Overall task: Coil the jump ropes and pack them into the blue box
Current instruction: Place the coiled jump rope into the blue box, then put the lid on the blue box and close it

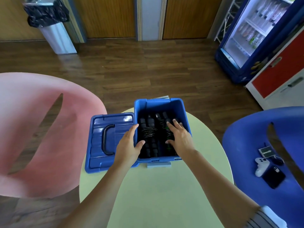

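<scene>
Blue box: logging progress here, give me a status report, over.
Left hand grips blue box wall. Right hand flat on coiled jump ropes inside. Lid off, beside box; nothing blocking.

Box (pixel 185 116): blue plastic, smooth, glossy.
Lid (pixel 97 150): same plastic, gloss w/ highlights; handle (pixel 104 140) black plastic.
Jump ropes (pixel 148 129): black ribbed grips, matt; thin cord, slight sheen.
Table (pixel 156 186): pale top, smooth, matt.
Pink chair (pixel 41 129), blue chair (pixel 246 186): moulded plastic, satin.
Floor (pixel 148 71): dark wood-look planks, semi-gloss.
Bin (pixel 57 40): brushed metal; bag (pixel 47 12) black plastic.
</scene>
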Demonstrator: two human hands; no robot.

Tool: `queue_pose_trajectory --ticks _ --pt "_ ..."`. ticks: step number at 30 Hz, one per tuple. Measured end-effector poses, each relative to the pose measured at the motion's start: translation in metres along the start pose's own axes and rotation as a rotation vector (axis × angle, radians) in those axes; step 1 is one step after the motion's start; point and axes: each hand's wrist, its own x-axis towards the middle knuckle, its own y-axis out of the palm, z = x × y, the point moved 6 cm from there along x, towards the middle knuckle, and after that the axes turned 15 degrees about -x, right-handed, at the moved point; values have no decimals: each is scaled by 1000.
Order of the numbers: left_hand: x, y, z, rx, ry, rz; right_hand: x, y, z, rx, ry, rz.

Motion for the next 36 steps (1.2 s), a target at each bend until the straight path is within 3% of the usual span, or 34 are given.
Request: queue_pose_trajectory --ticks 6,13,18,22,26,36 --pt "-7 -17 11 -102 -60 -19 -21 -21 14 187 25 -117" --pt "-33 -79 48 -148 -220 -265 -35 -63 109 407 -147 -306" --pt "-46 -125 102 -104 -362 -374 -30 -31 180 502 -199 -124" --pt "-45 -146 143 -13 -464 -391 -17 26 209 389 -114 95" --pt "-34 -146 181 -11 -541 -331 -2 66 206 222 22 194" --pt "-15 -130 194 -22 -488 -212 22 95 197 51 237 177"
